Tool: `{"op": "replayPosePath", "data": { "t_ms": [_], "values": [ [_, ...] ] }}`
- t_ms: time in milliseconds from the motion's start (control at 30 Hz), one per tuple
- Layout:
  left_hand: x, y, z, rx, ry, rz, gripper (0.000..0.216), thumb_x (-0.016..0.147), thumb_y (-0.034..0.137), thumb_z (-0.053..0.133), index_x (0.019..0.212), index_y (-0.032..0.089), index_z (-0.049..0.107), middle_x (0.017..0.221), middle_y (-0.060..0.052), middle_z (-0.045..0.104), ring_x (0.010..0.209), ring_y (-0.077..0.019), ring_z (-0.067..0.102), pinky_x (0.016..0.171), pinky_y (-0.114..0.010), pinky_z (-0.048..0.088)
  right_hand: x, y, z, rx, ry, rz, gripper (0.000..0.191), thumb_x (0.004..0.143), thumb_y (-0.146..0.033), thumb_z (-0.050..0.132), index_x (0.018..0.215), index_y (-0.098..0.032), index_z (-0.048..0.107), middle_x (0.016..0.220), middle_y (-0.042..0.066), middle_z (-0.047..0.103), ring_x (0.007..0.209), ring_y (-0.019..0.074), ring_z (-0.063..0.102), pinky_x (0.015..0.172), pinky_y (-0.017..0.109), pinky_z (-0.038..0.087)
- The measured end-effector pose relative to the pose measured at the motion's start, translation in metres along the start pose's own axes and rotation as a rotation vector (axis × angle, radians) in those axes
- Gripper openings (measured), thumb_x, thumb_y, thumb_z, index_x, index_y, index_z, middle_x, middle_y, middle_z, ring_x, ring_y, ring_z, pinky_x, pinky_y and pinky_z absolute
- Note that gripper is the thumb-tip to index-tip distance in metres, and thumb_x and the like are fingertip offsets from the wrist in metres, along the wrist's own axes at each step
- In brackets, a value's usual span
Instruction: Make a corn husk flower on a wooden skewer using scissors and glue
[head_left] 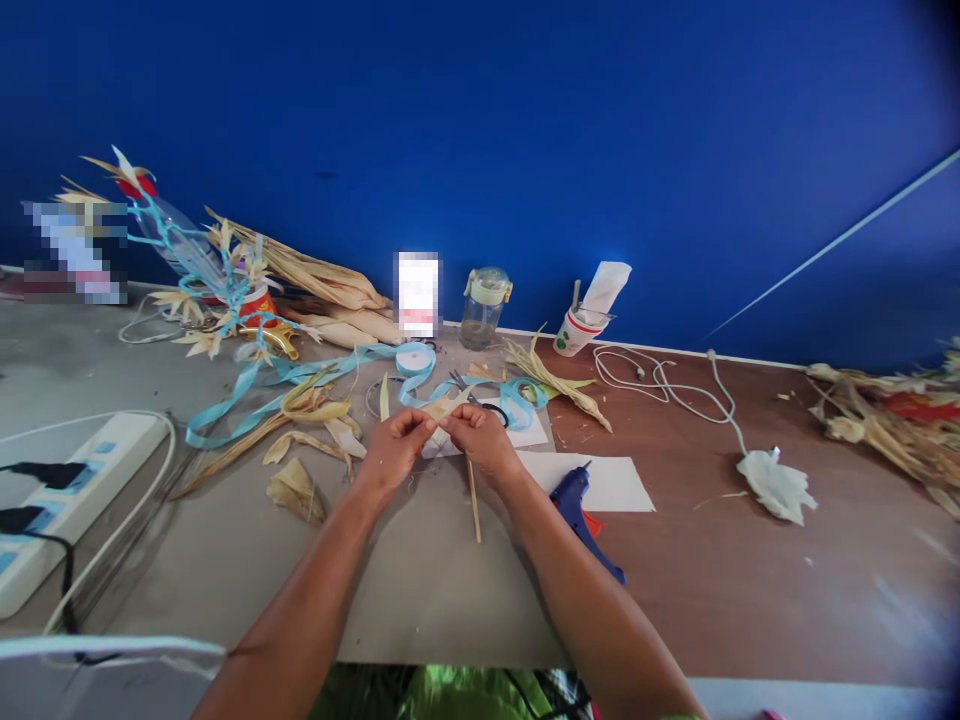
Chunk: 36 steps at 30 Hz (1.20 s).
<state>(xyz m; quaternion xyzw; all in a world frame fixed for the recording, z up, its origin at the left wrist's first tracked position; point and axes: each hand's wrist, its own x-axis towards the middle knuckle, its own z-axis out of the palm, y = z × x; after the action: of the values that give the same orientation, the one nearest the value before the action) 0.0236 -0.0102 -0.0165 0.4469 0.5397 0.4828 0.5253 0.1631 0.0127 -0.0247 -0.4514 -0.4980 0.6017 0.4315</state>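
My left hand (pixel 396 447) and my right hand (pixel 478 436) meet at the table's middle, both pinched on a pale strip of dried corn husk (pixel 442 410) held between them. A thin wooden stick (pixel 473 498) runs down from under my right hand toward me; I cannot tell whether that hand holds it. Light blue ribbon (pixel 300 372) trails across the table just beyond my hands, with a ribbon roll (pixel 413 358) behind it. Loose husk pieces (pixel 300 487) lie to the left of my left hand.
A blue glue gun (pixel 576 507) lies on white paper (pixel 609 482) by my right forearm. A power strip (pixel 67 495) sits at left, a white cable (pixel 675 385) and crumpled tissue (pixel 776 485) at right. Jar (pixel 482 306), paper cup (pixel 576 330) and husk piles (pixel 892 420) line the blue wall.
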Motion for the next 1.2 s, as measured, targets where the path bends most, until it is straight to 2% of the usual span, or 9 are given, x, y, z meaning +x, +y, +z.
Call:
{"op": "replayPosePath", "data": {
  "t_ms": [333,533,700,1000,1200],
  "values": [
    [-0.003,0.005,0.001,-0.032,-0.019,-0.029,0.028,0.069,0.041,0.063,0.063,0.016,0.051,0.051,0.005,0.041,0.048,-0.0075,0.034,0.049,-0.021,0.025,0.001,-0.003,-0.003,0.038,-0.075,0.034,0.028,0.066,-0.040,0.066,0.061,-0.018,0.049,0.044,-0.010,0.038,0.042,0.0048,0.028,0.045,0.022,0.021],
    [-0.003,0.000,0.000,-0.096,-0.139,-0.076,0.032,0.070,0.043,0.065,0.062,0.016,0.050,0.054,0.005,0.041,0.046,-0.0059,0.033,0.046,-0.021,0.022,0.002,-0.005,-0.005,0.008,-0.066,0.031,0.027,0.067,-0.039,0.063,0.062,-0.018,0.048,0.044,-0.010,0.040,0.042,0.0049,0.029,0.046,0.021,0.022],
    [-0.002,-0.004,-0.003,-0.086,-0.196,-0.124,0.031,0.068,0.043,0.068,0.065,0.015,0.055,0.056,0.004,0.045,0.047,-0.0058,0.034,0.047,-0.021,0.023,0.002,-0.006,-0.006,-0.033,-0.034,0.033,0.025,0.067,-0.037,0.062,0.060,-0.018,0.049,0.044,-0.010,0.038,0.042,0.0050,0.029,0.046,0.021,0.021],
    [0.002,-0.004,-0.007,-0.168,-0.122,-0.150,0.029,0.059,0.033,0.075,0.064,0.015,0.054,0.053,0.005,0.046,0.046,-0.0052,0.036,0.045,-0.020,0.023,0.001,-0.008,-0.009,0.024,-0.016,0.033,0.026,0.065,-0.039,0.065,0.065,-0.017,0.051,0.047,-0.009,0.038,0.043,0.0052,0.029,0.046,0.022,0.020],
    [0.000,-0.001,-0.005,-0.186,-0.140,-0.207,0.029,0.054,0.029,0.078,0.070,0.014,0.058,0.057,0.005,0.051,0.046,-0.0043,0.038,0.045,-0.019,0.026,0.004,-0.003,-0.009,0.047,0.030,0.038,0.026,0.066,-0.041,0.064,0.066,-0.018,0.050,0.047,-0.009,0.038,0.043,0.0057,0.028,0.046,0.021,0.021]
  ]
}}
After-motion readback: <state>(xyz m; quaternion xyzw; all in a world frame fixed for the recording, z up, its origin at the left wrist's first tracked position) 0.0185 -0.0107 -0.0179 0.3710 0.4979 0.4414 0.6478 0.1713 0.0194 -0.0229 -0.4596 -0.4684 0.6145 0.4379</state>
